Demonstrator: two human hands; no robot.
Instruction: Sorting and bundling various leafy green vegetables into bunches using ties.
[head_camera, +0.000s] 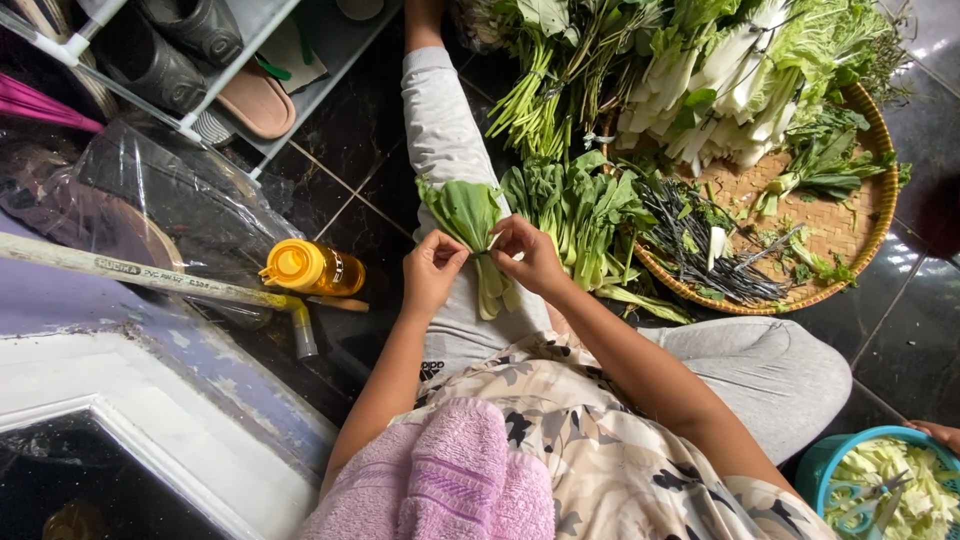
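Both hands bundling leafy greens over the lap.

The left hand (432, 268) and right hand (528, 255) pinch closed around the stems of a bunch of greens (470, 225) resting on the near leg, left of the woven tray (860, 225). A pale strip runs between the fingers. If either pinch slackens, I judge the stems could slide apart and spill onto the dark floor (350, 180).

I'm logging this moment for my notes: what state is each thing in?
Left hand: closed on the leafy bunch.
Right hand: pinching the same bunch.
Leafy bunch: held over the lap, stems toward the person.
Yellow bottle: capped, lying on its side.
Woven tray: flat on the floor, with greens on it.
Teal bowl: holds chopped cabbage.
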